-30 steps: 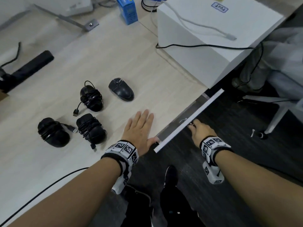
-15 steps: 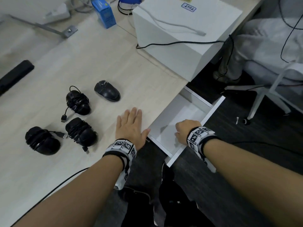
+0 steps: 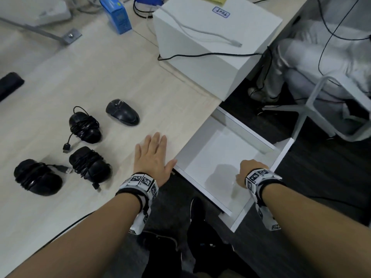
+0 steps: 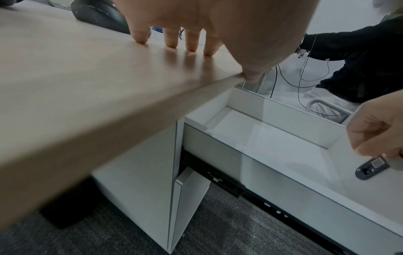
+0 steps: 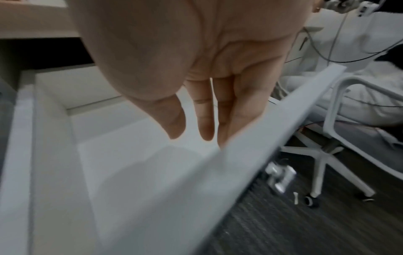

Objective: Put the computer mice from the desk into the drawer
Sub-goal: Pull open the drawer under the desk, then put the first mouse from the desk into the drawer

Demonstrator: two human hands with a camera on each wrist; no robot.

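Note:
Several black mice lie on the pale wooden desk (image 3: 100, 67): a cordless one (image 3: 122, 114) farthest back, and three with cables wound round them (image 3: 85, 126) (image 3: 90, 164) (image 3: 37, 177). My left hand (image 3: 152, 157) (image 4: 196, 25) rests flat on the desk near its edge, right of the mice, fingers straight. The white drawer (image 3: 220, 153) (image 4: 283, 117) stands pulled out under the desk edge, with nothing inside. My right hand (image 3: 249, 171) (image 5: 196, 112) hangs over the drawer beside its front panel (image 5: 261, 138), fingers loose and pointing down, holding nothing.
A big white box (image 3: 210, 47) with cables over it stands at the back right of the desk, a blue carton (image 3: 118, 19) behind it. A white chair (image 3: 321, 109) and a seated person (image 4: 359, 69) are to the right. A black cable (image 3: 66, 227) runs along the desk's near edge.
The drawer went from nearly closed to pulled far out, my right hand travelling toward me with its front panel. My left hand stayed flat on the desk.

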